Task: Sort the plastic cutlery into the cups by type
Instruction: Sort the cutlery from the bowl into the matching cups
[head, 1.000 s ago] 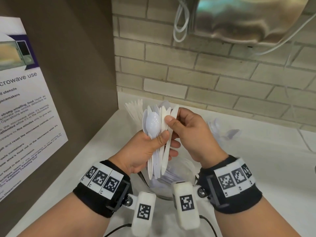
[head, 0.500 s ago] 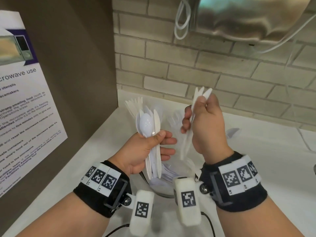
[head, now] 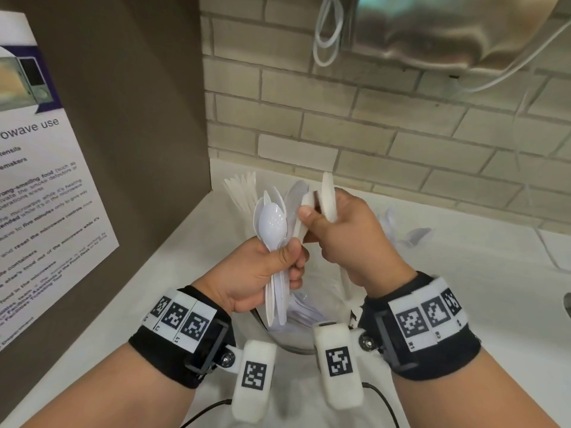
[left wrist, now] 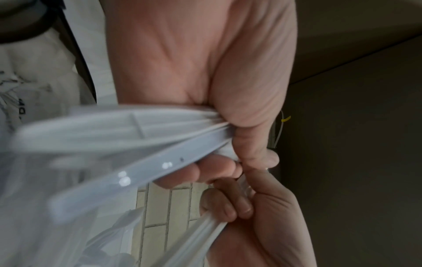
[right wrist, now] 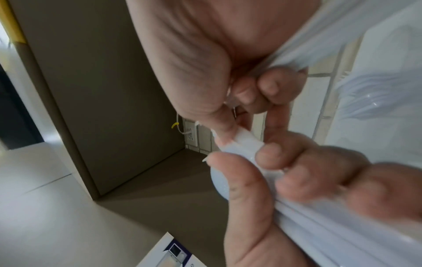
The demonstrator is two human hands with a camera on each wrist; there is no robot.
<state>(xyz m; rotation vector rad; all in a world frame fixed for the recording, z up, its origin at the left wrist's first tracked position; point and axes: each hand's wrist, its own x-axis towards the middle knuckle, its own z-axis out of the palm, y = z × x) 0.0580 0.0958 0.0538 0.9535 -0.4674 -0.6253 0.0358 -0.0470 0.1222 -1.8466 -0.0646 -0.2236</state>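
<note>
L hand (head: 256, 273) grips the spoon bundle (head: 273, 223) upright, R hand (head: 349, 239) just beside it holds knives (head: 328, 196) and pinches one more piece; I think pull it straight up, w/o loosening the bundle, cups not clearly seen.

White counter (head: 173, 291), clear cups (head: 296, 341) of plastic cutlery (head: 239, 188) standing on it

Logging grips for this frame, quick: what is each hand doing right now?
Left hand: closed around a bundle of white plastic spoons.
Right hand: closed on white plastic cutlery, thumb pinching a piece beside the bundle; its type cannot be told.
</note>
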